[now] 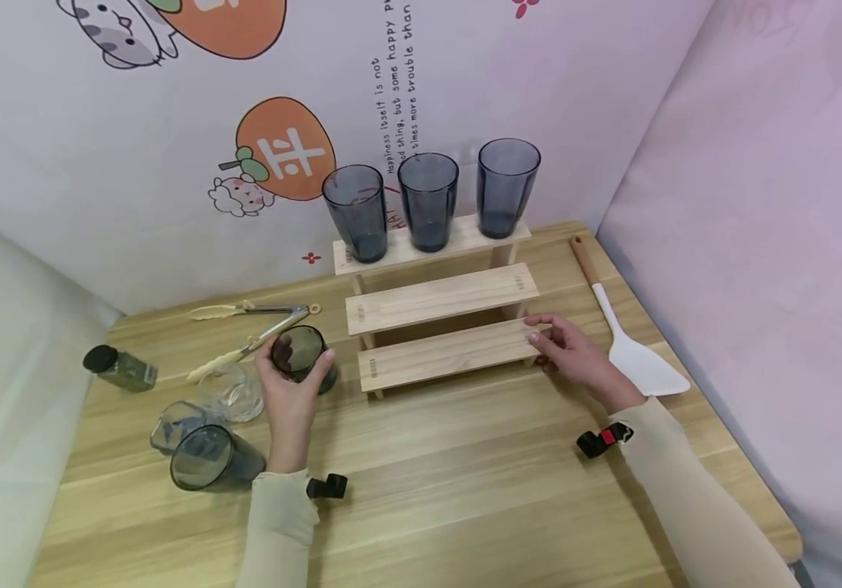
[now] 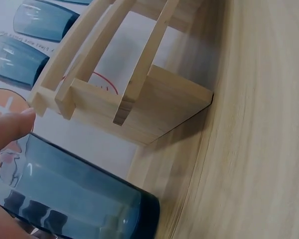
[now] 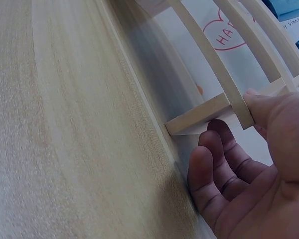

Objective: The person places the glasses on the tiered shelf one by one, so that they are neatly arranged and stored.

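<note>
My left hand (image 1: 291, 400) grips a smoky-dark drinking glass (image 1: 299, 349) round its upper part, just left of the stepped wooden rack (image 1: 443, 298). In the left wrist view the glass (image 2: 84, 184) looks blue, with the thumb by its rim. At the rack's right end, my right hand (image 1: 575, 355) holds the lowest board. The right wrist view has its thumb against the board's end (image 3: 244, 117) and the fingers (image 3: 202, 169) curled below. Three blue-grey glasses, a left one (image 1: 358, 214), a middle one (image 1: 429, 202) and a right one (image 1: 506, 189), stand on the top board.
Tongs (image 1: 266, 331) lie behind the left hand. Left of it are a clear glass (image 1: 233, 394), a tipped dark glass (image 1: 218, 461), a clear bluish glass (image 1: 178, 426) and a dark-capped spice jar (image 1: 122, 369). A white spatula (image 1: 641, 359) lies along the right side.
</note>
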Motion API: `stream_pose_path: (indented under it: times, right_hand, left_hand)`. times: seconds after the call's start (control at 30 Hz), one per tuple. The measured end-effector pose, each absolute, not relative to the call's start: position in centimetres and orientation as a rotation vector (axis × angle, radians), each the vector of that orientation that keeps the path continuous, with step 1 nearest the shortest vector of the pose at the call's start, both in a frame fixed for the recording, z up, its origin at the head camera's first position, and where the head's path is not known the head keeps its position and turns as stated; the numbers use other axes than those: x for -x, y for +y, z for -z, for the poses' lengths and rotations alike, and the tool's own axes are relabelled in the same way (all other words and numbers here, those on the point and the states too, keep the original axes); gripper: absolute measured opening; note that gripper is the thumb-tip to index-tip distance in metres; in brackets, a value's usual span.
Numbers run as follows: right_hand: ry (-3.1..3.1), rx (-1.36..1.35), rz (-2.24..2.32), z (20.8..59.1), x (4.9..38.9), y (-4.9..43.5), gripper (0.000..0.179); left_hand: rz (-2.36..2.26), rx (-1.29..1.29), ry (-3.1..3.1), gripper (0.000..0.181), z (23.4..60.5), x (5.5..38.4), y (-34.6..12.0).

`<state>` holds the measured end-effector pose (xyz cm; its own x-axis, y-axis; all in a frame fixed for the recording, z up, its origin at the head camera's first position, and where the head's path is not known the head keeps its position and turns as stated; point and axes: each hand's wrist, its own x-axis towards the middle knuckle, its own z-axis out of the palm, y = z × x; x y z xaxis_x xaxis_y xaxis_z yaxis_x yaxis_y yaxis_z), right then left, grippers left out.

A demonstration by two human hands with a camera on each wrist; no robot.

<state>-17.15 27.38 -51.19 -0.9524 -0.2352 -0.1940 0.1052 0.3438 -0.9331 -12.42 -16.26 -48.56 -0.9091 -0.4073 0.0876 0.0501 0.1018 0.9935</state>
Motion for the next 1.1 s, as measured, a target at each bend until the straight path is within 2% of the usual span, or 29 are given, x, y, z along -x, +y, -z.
stream_pose_path:
  times: [0.2,0.33,0.5,0.87,1.1]
  right_hand:
    - [2.307,0.118,1.639,48.9,16.3,26.7,0.040]
    - [2.301,0.118,1.642,48.6,16.1,26.7,0.041]
    - [2.307,0.120,1.634,48.7,16.2,26.7,0.041]
    - [2.314,0.132,1.636,50.6,16.9,27.2,0.042]
    - [2.297,0.120,1.635,49.9,16.7,27.1,0.041]
  left_hand:
    - [1.869,-0.343,-2.126,0.098,48.6,12.3,-16.6]
    - [1.890,-0.416,-2.177,0.108,48.3,12.0,-16.5]
    - [1.909,-0.488,-2.170,0.111,48.3,11.9,-16.2]
    - [2.031,-0.326,-2.062,0.091,48.4,11.8,-17.0]
    - [2.106,-0.199,-2.127,0.083,46.1,11.2,-17.2]
